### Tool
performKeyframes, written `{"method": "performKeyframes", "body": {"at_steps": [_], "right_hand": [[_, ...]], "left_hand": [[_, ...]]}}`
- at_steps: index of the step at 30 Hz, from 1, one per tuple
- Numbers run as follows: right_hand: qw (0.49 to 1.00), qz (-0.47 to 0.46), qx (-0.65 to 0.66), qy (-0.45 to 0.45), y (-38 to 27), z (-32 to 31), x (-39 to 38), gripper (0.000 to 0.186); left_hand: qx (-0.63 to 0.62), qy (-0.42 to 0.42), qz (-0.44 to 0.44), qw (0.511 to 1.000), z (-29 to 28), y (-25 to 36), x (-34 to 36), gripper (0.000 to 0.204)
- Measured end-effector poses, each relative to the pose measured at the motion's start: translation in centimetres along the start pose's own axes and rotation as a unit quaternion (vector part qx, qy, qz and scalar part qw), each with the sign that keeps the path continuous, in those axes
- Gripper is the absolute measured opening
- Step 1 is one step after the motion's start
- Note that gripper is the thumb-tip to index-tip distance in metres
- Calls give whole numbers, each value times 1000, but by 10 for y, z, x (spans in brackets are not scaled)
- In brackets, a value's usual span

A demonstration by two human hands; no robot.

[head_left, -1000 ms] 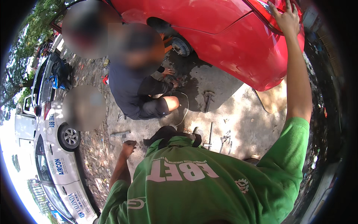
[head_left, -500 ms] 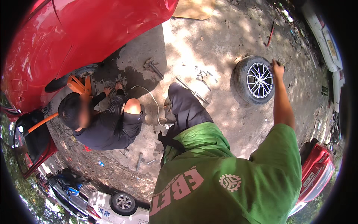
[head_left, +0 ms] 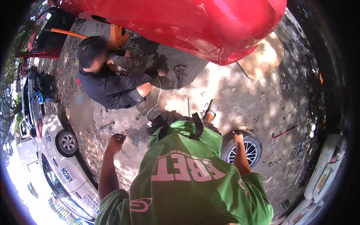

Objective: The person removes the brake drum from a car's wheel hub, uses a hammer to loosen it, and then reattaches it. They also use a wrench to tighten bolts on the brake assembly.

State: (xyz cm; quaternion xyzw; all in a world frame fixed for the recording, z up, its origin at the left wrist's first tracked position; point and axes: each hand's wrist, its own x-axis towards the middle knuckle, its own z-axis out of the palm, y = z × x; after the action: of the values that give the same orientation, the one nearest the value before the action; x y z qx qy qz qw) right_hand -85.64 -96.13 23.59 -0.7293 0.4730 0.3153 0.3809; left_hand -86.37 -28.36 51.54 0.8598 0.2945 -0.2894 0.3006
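Observation:
My left hand (head_left: 117, 143), fingers curled, hangs out to the left above the ground; what it may hold is hidden. My right hand (head_left: 237, 137) is closed in front of me, over the upper edge of a wheel (head_left: 253, 152) with a black tyre and a silver spoked rim. The wheel lies flat on the ground, and my forearm covers part of it. Whether the hand touches the tyre or holds something small I cannot tell. Close to the left hand, a metal tool (head_left: 107, 126) lies on the ground.
A person in dark clothes (head_left: 112, 84) crouches beside a red car (head_left: 168, 26) and an orange jack (head_left: 117, 34). A hammer-like tool (head_left: 180, 77), a pale hose (head_left: 160, 93), a metal bar (head_left: 189, 107), a red bar (head_left: 285, 132) and a tan board (head_left: 262, 58) lie around.
My view has turned to the right and the red car now spans the top. My left hand has come into view. My right hand has drawn in closer to my body. The crouching person's arm reaches out.

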Motion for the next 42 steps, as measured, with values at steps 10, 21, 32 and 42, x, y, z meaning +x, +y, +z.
{"method": "performKeyframes", "body": {"at_steps": [10, 21, 32, 42], "right_hand": [[445, -821, 177, 311, -486, -238, -263, 35], [186, -780, -252, 542, -700, -91, -449, 45], [101, -653, -362, 657, -728, -89, -449, 56], [127, -601, -343, 710, -723, -61, -437, 52]], "left_hand": [[-134, 91, 142, 976, 38, 197, -4, 26], [-220, 194, 102, 950, 20, 146, 96, 28], [-306, 170, 196, 916, -7, 217, 216, 77], [-298, 181, 467, 813, -75, 368, 233, 110]]}}
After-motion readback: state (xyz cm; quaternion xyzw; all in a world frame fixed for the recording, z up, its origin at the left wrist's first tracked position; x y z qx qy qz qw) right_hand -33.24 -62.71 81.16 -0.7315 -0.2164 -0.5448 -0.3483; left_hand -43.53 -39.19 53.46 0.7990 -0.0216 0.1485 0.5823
